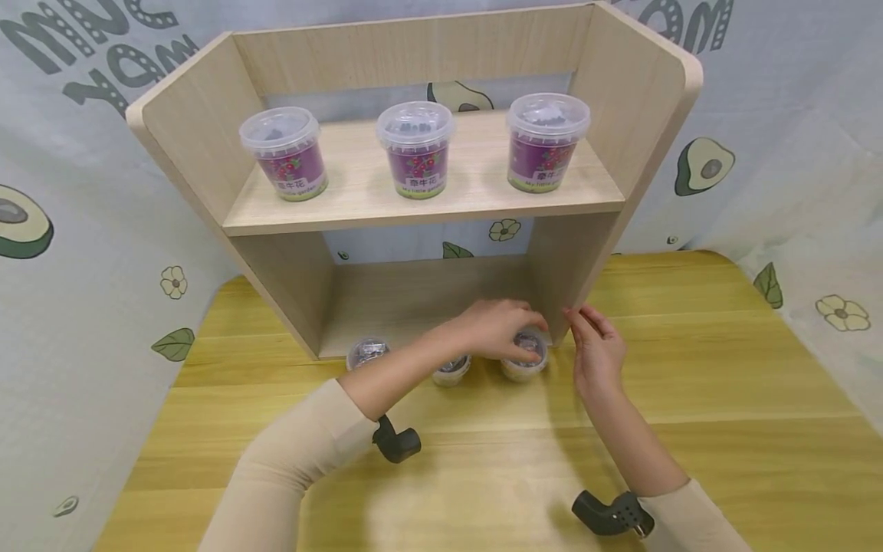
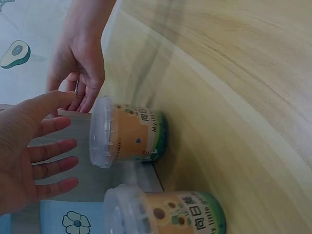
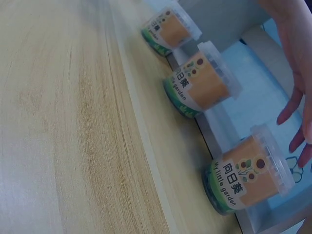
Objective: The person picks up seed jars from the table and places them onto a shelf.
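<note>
**Left Hand Spreads Over a Lidded Cup as Right Hand Pinches a Shelf**

A person's left hand (image 1: 493, 330) arches above the rightmost orange cup (image 2: 134, 139) at a table (image 1: 455, 475), its thumb held well apart from four spread fingers. In the left wrist view, a gap shows between those fingers and the cup's clear lid (image 2: 101, 132), and the palm holds nothing. The cup stands upright on the table, just in front of the lower edge of a two-tier wooden shelf (image 1: 635, 123); whether cup and shelf touch cannot be told.

To its right, the right hand (image 1: 599, 356) pinches the front edge of the shelf's right side panel near the bottom, thumb and fingers drawn in on the wood. The fingertips are partly hidden in the left wrist view.

Two matching orange cups complete the row: a middle cup (image 3: 197, 87) and a leftmost cup (image 3: 168, 31), both upright and lidded, partly covered by the left arm in the head view. On the upper board stand three lidded purple cups, left (image 1: 300, 169), center (image 1: 419, 165) and right (image 1: 543, 161), set well apart. Behind the shelf hangs a pale cloth (image 1: 793, 222) printed with avocados, leaves and flowers.
</note>
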`<state>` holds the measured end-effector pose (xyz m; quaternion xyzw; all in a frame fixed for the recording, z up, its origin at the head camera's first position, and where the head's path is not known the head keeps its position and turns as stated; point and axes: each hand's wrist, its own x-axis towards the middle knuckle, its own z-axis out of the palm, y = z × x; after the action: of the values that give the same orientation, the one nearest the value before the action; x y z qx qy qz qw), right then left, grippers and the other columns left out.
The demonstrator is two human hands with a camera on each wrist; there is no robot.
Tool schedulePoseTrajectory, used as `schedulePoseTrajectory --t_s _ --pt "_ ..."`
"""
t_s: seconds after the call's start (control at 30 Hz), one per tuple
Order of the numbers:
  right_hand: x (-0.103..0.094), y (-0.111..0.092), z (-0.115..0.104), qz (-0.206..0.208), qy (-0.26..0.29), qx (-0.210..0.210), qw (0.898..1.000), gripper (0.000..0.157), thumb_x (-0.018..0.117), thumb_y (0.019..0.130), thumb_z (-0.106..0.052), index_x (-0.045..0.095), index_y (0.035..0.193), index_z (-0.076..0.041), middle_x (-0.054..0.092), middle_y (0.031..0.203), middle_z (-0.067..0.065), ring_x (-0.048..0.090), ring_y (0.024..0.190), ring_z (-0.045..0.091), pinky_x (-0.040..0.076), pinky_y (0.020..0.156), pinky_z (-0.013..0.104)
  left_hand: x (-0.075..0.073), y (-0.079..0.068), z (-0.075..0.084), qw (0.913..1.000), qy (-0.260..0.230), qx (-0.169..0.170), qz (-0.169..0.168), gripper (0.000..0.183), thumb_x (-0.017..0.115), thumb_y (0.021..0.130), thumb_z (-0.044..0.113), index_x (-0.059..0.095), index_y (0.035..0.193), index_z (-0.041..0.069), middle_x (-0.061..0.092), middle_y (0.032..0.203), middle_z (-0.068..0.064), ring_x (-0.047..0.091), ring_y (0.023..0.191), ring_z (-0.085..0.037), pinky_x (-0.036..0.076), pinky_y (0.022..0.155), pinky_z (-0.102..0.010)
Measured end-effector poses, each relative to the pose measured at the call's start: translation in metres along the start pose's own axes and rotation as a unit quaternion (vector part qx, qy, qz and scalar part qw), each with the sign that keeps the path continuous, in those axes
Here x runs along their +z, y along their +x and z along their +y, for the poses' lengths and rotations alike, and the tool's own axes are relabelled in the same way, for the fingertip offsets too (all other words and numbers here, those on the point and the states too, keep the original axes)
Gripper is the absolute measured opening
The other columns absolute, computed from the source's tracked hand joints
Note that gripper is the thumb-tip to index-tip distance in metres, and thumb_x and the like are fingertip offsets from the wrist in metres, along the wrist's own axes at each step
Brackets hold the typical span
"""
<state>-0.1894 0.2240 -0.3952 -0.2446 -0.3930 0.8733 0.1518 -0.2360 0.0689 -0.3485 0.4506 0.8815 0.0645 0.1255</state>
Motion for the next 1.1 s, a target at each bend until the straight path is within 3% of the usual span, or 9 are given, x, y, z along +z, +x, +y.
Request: schedulePoseTrajectory --t_s 0.17,0.5,1.1 --pt "0.0 0.0 0.0 0.002 -0.002 -0.001 1.0 0.014 0.068 0.076 0.008 0.066 0.083 -0.004 0.062 0.091 0.004 0.062 0.087 0.011 0.048 0.082 0.017 0.01 0.005 0.001 0.9999 -0.001 -0.004 0.01 0.063 0.064 0.079 0.051 0.047 0.135 0.027 0.051 0.132 0.001 0.051 0.114 -0.014 0.049 0.075 -0.03" --pt "0.0 0.002 0.001 0.0 0.012 -0.009 1.0 0.014 0.068 0.075 0.01 0.066 0.081 -0.003 0.064 0.086 0.005 0.063 0.085 0.012 0.049 0.081 0.018 0.027 0.012 0.004 0.9999 0.001 0.0 0.017 0.065 0.07 0.074 0.051 0.051 0.131 0.026 0.053 0.126 0.003 0.052 0.106 -0.012 0.047 0.073 -0.027" --pt "0.0 0.001 0.001 0.005 0.006 -0.002 1.0 0.014 0.069 0.075 0.009 0.065 0.082 -0.003 0.062 0.088 0.004 0.062 0.087 0.012 0.048 0.083 0.018 0.035 0.016 0.005 0.9992 0.035 -0.007 0.015 0.061 0.071 0.073 0.044 0.053 0.129 0.026 0.052 0.126 0.004 0.05 0.111 -0.013 0.047 0.083 -0.03"
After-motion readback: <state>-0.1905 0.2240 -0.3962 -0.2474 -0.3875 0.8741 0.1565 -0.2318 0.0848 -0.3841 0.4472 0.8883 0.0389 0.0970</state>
